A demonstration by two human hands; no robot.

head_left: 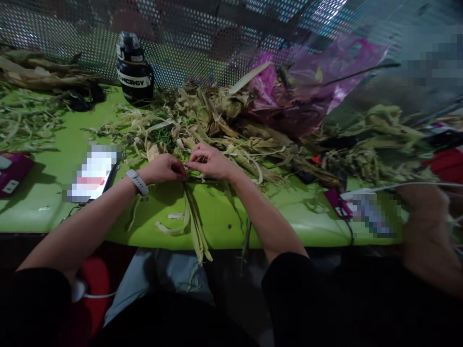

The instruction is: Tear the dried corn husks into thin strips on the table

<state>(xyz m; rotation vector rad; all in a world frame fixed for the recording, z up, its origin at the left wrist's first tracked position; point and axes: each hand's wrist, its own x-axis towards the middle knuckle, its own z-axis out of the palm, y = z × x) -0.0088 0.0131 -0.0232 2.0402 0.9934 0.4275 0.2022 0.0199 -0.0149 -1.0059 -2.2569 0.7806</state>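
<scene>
My left hand (164, 167), with a pale band on its wrist, is closed in a pinch on long, pale corn husk strips (195, 226). The strips hang from the fingers down over the front edge of the green table (141, 231). My right hand (210, 161) faces it, thumb and forefinger pinched together close to the left fingertips. Between the two hands a small end of husk shows, and its exact shape is too small to make out. Right behind the hands lies a heap of dried corn husks (213, 113), some torn into thin strips.
A dark bottle (135, 79) stands behind the heap, beside a perforated metal panel (173, 43). A pink plastic bag (296, 96) sits at the back right. A lit phone (94, 171) lies left of my forearm. At the right are a co-worker's arm (427, 231) and another phone (374, 214).
</scene>
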